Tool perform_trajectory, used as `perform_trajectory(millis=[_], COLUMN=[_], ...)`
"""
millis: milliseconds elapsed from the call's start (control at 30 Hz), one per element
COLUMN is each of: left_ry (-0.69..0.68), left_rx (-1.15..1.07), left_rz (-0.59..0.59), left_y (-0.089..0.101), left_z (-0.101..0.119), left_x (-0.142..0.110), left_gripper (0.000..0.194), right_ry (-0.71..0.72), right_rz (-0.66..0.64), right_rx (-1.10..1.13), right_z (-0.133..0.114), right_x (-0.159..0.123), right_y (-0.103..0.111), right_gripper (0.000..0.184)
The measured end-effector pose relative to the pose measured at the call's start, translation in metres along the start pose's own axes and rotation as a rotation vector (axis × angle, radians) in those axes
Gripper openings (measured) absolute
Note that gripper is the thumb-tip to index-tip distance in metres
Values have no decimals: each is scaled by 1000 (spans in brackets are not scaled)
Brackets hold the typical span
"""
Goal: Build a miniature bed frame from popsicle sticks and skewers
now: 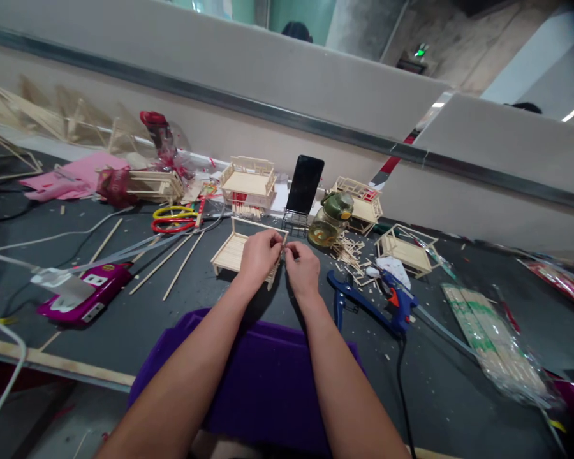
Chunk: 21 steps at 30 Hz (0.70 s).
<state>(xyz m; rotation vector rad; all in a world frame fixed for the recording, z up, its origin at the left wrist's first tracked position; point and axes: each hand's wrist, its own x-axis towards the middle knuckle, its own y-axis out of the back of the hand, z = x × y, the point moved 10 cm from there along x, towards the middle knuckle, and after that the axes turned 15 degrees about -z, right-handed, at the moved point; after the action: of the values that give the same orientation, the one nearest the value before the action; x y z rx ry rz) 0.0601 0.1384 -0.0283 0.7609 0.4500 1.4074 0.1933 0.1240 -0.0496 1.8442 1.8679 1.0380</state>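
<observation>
In the middle of the dark table stands a miniature bed-like frame [230, 250] made of thin wooden sticks, with a slatted deck and a rail along its back. My left hand [261, 256] reaches over its right part, fingers closed at the back right corner. My right hand [302, 264] meets it there from the right, thumb and fingers pinched together. Whatever sits between the fingertips is too small to make out. The hands cover part of the right side. A blue pipe cutter [358, 294] and a blue hot glue gun [402, 305] lie right of my right hand.
Behind are a phone on a stand [305, 185], a green-lidded jar [328, 220] and more stick models [249, 182]. Stick offcuts [350, 252] lie beside the jar. Left are loose sticks, cables and a purple power strip [88, 293]; right, bagged sticks [492, 338]. Purple cloth [263, 376] covers the front edge.
</observation>
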Motion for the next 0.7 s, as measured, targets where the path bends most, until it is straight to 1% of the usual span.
perform_trajectory(millis=[133,333,433,533,600,633,700], left_ry=[-5,-13,-7,8,-14,-38,-100], left_rx=[-39,-132,-113,-90,-117,-149,-235], left_rz=[11,47,64,84,146,211,399], left_y=[4,20,27,33,43,51,72], left_z=[-4,-8,-8,-9,-6,-4,0], left_x=[0,-7,-10,-14,-18,-22,-35], left_gripper=[16,17,17,15,15,15,15], right_ry=[-17,-66,-72,-45,-29,-23,-10], right_rz=[38,177,186,135,70,41,7], right_rx=[66,254,302,177,72,31,-17], right_z=[3,16,17,5,-5,-9,-15], right_x=[-1,-4,-4,-3,-1,0,1], right_y=[10,42,49,41,29,22,12], right_gripper=[18,20,20,16,14,13,11])
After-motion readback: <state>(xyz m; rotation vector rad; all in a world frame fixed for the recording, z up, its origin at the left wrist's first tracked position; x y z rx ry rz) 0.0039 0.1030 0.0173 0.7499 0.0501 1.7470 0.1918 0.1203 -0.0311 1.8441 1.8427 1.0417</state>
